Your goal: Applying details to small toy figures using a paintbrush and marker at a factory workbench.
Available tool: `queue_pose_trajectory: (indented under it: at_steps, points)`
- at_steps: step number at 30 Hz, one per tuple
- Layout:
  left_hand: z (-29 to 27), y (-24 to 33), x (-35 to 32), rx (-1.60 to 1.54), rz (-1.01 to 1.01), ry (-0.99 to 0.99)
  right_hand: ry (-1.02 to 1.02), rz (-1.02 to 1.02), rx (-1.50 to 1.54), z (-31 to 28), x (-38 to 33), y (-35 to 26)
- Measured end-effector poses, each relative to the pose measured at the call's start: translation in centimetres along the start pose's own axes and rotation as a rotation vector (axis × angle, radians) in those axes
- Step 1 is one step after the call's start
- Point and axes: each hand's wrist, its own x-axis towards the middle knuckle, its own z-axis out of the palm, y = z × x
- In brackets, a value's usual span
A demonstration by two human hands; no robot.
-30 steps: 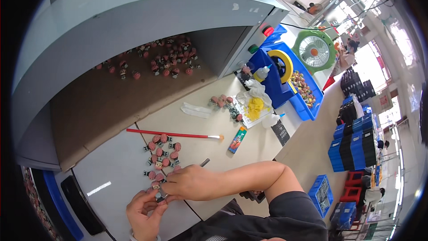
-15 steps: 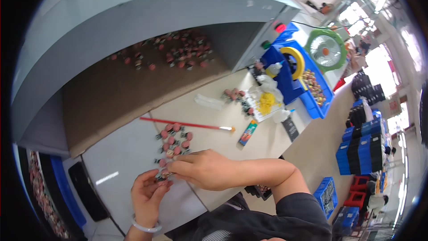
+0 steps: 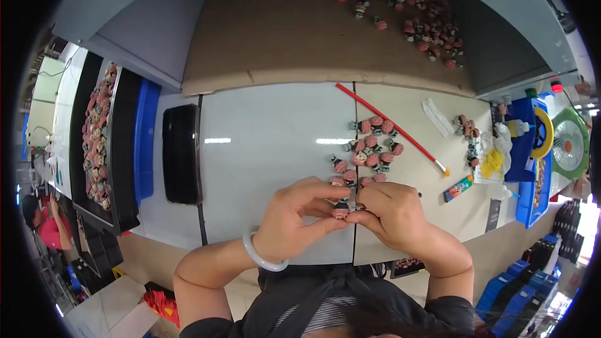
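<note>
Over the near part of the table my left hand (image 3: 294,219), with a pale bangle at the wrist, holds a small figurine (image 3: 341,211) by its fingertips. This figurine has a pink rounded top and a dark-and-grey body. From the other side my right hand (image 3: 395,214) is closed, thumb and finger pinched at the figurine's edge. A grey bit shows there, and the fingers partly hide it. Just beyond my hands lies a loose group of similar pink-topped figurines (image 3: 370,144). A red-handled paintbrush (image 3: 394,126) slants past them on the right.
A black phone (image 3: 181,154) lies left, beside a black tray (image 3: 125,150) heaped with figurines. More figurines (image 3: 432,25) sit on the brown board (image 3: 269,44) inside the grey booth. Rightward are a small colourful tube (image 3: 458,188), yellow material (image 3: 493,163), blue bins (image 3: 521,141) and a green fan (image 3: 568,144).
My view has swung left, bringing the black tray and phone fully into sight. Both hands stay together at the figurine, now held with its pink top toward me.
</note>
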Motion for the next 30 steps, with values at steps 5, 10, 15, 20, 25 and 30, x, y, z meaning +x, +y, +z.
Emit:
queue_pose_trajectory:
  at_steps: [5,10,15,20,25,30]
  points:
    - [-0.17,0.06,0.18,0.072,0.04,-0.011,-0.006,0.006,0.001,0.18,0.04,0.1]
    - [-0.18,0.05,0.25,0.21,0.133,0.027,-0.092,0.075,0.022,0.1,0.02,0.01]
    - [-0.4,-0.04,0.37,0.318,0.179,0.034,-0.115,0.088,0.03,0.19,-0.02,-0.01]
    - [-0.56,0.06,0.38,0.354,0.211,0.007,-0.159,0.055,0.042,-0.02,-0.18,0.18]
    - [-0.55,0.19,0.47,0.378,0.211,-0.02,-0.161,0.078,0.056,0.11,-0.21,0.14]
    - [-0.56,0.21,0.45,0.378,0.214,-0.016,-0.133,0.063,0.078,0.5,-0.17,0.22]
